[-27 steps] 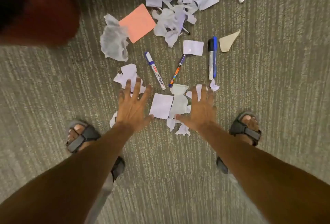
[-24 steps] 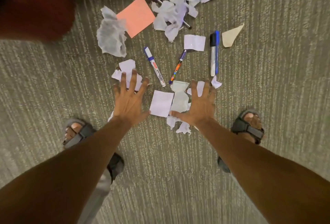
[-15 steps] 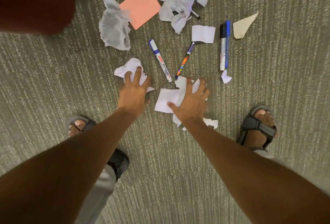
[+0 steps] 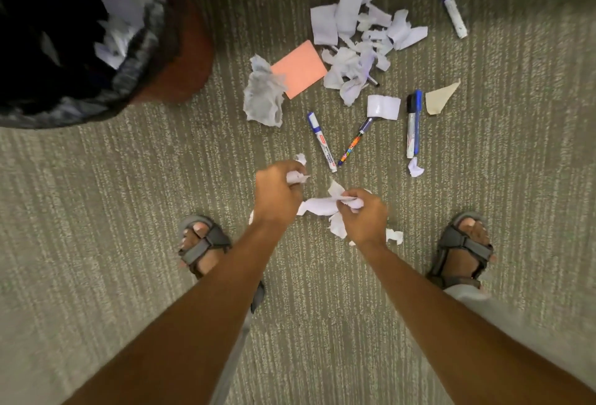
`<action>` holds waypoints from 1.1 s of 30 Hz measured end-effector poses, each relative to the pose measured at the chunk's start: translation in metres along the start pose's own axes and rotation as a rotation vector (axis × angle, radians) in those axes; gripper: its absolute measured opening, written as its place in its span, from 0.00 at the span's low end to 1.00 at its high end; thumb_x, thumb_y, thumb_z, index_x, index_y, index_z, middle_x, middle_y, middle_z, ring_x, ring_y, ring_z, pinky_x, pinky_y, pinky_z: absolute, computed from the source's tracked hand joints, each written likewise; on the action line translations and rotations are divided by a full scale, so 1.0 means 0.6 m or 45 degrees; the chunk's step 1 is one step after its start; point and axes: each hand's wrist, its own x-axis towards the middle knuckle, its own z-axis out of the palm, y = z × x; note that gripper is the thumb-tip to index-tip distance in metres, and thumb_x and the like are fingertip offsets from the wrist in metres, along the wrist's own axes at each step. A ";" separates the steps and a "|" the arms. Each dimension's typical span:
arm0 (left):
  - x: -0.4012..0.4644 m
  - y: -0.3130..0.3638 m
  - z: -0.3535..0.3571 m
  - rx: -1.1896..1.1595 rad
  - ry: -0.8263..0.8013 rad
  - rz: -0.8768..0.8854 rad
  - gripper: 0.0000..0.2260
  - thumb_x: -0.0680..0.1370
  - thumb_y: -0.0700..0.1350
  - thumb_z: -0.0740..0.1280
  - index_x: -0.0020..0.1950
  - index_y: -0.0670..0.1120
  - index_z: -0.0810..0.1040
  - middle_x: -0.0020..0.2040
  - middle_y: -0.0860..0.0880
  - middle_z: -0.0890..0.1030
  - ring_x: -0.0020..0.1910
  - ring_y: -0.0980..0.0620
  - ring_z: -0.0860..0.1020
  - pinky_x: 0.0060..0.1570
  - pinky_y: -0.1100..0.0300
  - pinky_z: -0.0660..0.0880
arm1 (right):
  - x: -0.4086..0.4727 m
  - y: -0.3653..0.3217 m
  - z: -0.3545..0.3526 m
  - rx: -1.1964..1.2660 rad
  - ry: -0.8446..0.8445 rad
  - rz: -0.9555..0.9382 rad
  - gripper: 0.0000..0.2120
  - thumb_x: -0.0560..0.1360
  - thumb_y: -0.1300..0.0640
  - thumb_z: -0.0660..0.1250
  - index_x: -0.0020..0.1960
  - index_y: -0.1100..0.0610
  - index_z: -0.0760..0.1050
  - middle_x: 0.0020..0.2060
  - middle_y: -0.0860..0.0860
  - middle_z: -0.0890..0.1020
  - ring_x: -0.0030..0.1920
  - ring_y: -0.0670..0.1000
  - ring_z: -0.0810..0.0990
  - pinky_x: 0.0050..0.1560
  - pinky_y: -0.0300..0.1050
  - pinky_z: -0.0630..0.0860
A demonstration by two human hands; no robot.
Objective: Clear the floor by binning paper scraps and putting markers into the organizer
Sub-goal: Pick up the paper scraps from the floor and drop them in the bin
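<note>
My left hand [image 4: 278, 195] is closed around crumpled white paper scraps [image 4: 296, 176] just above the carpet. Beside it, my right hand [image 4: 363, 215] grips more white paper scraps [image 4: 317, 205]. A small scrap [image 4: 394, 236] lies by my right wrist. Ahead lie a white marker with a blue cap [image 4: 322, 141], a thin multicoloured pen [image 4: 353, 144], a blue and black marker pair [image 4: 413, 123] and a blue-capped marker [image 4: 450, 1] at the far right. A heap of torn white paper [image 4: 358, 40], a pink sheet [image 4: 298, 68] and a crumpled grey-white wad [image 4: 263, 96] lie beyond them.
A bin [image 4: 142, 59] with a dark liner and paper inside stands at the upper left. My sandalled feet [image 4: 201, 245] [image 4: 464, 248] stand on the striped carpet on either side of my hands. A beige paper triangle [image 4: 439, 99] and a small white scrap [image 4: 415, 168] lie right of the markers.
Both hands went from spread flat over the scraps to closed fists holding them, lifted slightly off the carpet. The view tilted, bringing the bin's opening into sight.
</note>
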 end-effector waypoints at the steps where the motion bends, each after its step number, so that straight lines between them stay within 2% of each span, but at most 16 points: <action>1: -0.015 0.022 -0.028 -0.100 0.032 -0.015 0.12 0.71 0.31 0.66 0.47 0.44 0.85 0.44 0.45 0.86 0.37 0.51 0.82 0.36 0.62 0.77 | -0.018 -0.026 -0.017 0.081 0.013 0.019 0.08 0.69 0.64 0.75 0.47 0.58 0.83 0.43 0.56 0.85 0.42 0.54 0.82 0.45 0.44 0.79; 4: -0.049 0.086 -0.137 -0.349 0.106 0.018 0.11 0.70 0.33 0.69 0.44 0.48 0.84 0.43 0.53 0.85 0.37 0.58 0.81 0.36 0.65 0.76 | -0.066 -0.136 -0.068 0.334 0.028 0.067 0.08 0.70 0.61 0.75 0.45 0.50 0.81 0.42 0.52 0.84 0.42 0.54 0.84 0.42 0.50 0.82; 6: -0.057 0.121 -0.227 -0.484 0.179 0.026 0.11 0.70 0.34 0.70 0.43 0.50 0.83 0.43 0.54 0.85 0.40 0.59 0.82 0.39 0.64 0.77 | -0.094 -0.228 -0.096 0.447 0.019 0.070 0.10 0.70 0.59 0.76 0.42 0.45 0.79 0.40 0.48 0.83 0.38 0.50 0.83 0.38 0.49 0.82; 9: -0.043 0.149 -0.364 -0.586 0.362 0.026 0.09 0.71 0.35 0.71 0.44 0.48 0.82 0.40 0.55 0.83 0.38 0.58 0.80 0.36 0.61 0.78 | -0.131 -0.377 -0.119 0.582 -0.093 0.004 0.09 0.70 0.58 0.76 0.42 0.46 0.79 0.36 0.43 0.81 0.33 0.43 0.79 0.33 0.42 0.80; 12: 0.000 0.150 -0.468 -0.667 0.502 -0.038 0.07 0.71 0.37 0.71 0.44 0.49 0.82 0.44 0.51 0.84 0.42 0.49 0.83 0.41 0.49 0.83 | -0.145 -0.508 -0.104 0.688 -0.183 -0.139 0.06 0.71 0.59 0.75 0.46 0.52 0.82 0.40 0.46 0.83 0.36 0.41 0.79 0.38 0.39 0.78; 14: 0.038 0.138 -0.516 -0.705 0.540 -0.091 0.07 0.71 0.39 0.71 0.45 0.49 0.82 0.45 0.48 0.84 0.44 0.45 0.84 0.43 0.47 0.83 | -0.139 -0.580 -0.073 0.636 -0.211 -0.205 0.06 0.70 0.57 0.75 0.46 0.52 0.82 0.40 0.45 0.83 0.36 0.39 0.79 0.40 0.39 0.77; 18: 0.120 0.096 -0.582 -0.858 0.503 -0.265 0.06 0.70 0.42 0.69 0.44 0.51 0.81 0.45 0.47 0.84 0.45 0.46 0.84 0.43 0.46 0.83 | -0.105 -0.681 0.000 0.566 -0.230 -0.191 0.05 0.66 0.53 0.74 0.41 0.49 0.81 0.40 0.47 0.85 0.42 0.49 0.83 0.48 0.53 0.82; 20: 0.149 0.075 -0.600 -0.894 0.446 -0.344 0.05 0.72 0.45 0.70 0.46 0.53 0.80 0.47 0.47 0.83 0.46 0.47 0.83 0.46 0.45 0.83 | -0.092 -0.711 0.032 0.505 -0.302 -0.170 0.11 0.62 0.50 0.74 0.44 0.49 0.80 0.43 0.47 0.85 0.46 0.51 0.84 0.51 0.56 0.82; 22: 0.163 0.065 -0.611 -0.883 0.382 -0.428 0.11 0.76 0.49 0.68 0.58 0.51 0.79 0.55 0.48 0.81 0.50 0.49 0.80 0.47 0.50 0.81 | -0.079 -0.727 0.055 0.502 -0.364 -0.135 0.24 0.58 0.47 0.74 0.53 0.49 0.79 0.50 0.49 0.83 0.50 0.53 0.83 0.53 0.56 0.81; 24: 0.167 0.056 -0.618 -0.922 0.313 -0.476 0.19 0.79 0.52 0.64 0.69 0.49 0.72 0.59 0.49 0.76 0.55 0.50 0.75 0.50 0.54 0.77 | -0.075 -0.731 0.067 0.508 -0.413 -0.088 0.33 0.59 0.48 0.75 0.63 0.49 0.73 0.57 0.50 0.78 0.55 0.54 0.81 0.57 0.55 0.80; 27: 0.153 0.047 -0.619 -0.960 0.296 -0.484 0.19 0.80 0.57 0.60 0.68 0.50 0.72 0.55 0.52 0.75 0.56 0.51 0.73 0.65 0.48 0.72 | -0.076 -0.721 0.069 0.475 -0.493 -0.051 0.39 0.67 0.53 0.76 0.74 0.47 0.62 0.61 0.48 0.72 0.60 0.55 0.78 0.60 0.57 0.79; 28: 0.142 0.047 -0.615 -0.977 0.296 -0.489 0.18 0.79 0.57 0.60 0.65 0.50 0.74 0.53 0.53 0.76 0.57 0.51 0.74 0.66 0.46 0.72 | -0.077 -0.714 0.066 0.465 -0.484 -0.062 0.40 0.68 0.55 0.75 0.75 0.46 0.61 0.63 0.48 0.71 0.62 0.55 0.77 0.59 0.57 0.79; 30: 0.112 0.052 -0.598 -1.043 0.302 -0.476 0.13 0.80 0.57 0.60 0.54 0.49 0.76 0.50 0.49 0.80 0.53 0.48 0.80 0.58 0.45 0.78 | -0.088 -0.694 0.051 0.454 -0.399 -0.107 0.38 0.70 0.58 0.74 0.75 0.48 0.61 0.67 0.50 0.71 0.62 0.54 0.76 0.54 0.55 0.82; 31: 0.093 0.057 -0.583 -1.076 0.308 -0.456 0.11 0.80 0.54 0.60 0.50 0.48 0.76 0.48 0.46 0.82 0.50 0.46 0.82 0.52 0.46 0.81 | -0.094 -0.679 0.039 0.475 -0.334 -0.123 0.34 0.71 0.59 0.74 0.74 0.49 0.63 0.65 0.50 0.73 0.58 0.52 0.78 0.50 0.52 0.83; 33: 0.053 0.070 -0.546 -1.064 0.307 -0.410 0.09 0.81 0.49 0.60 0.50 0.45 0.77 0.45 0.42 0.83 0.42 0.44 0.83 0.39 0.50 0.82 | -0.098 -0.634 0.009 0.532 -0.183 -0.158 0.26 0.72 0.62 0.72 0.67 0.51 0.70 0.57 0.49 0.80 0.49 0.51 0.83 0.43 0.48 0.84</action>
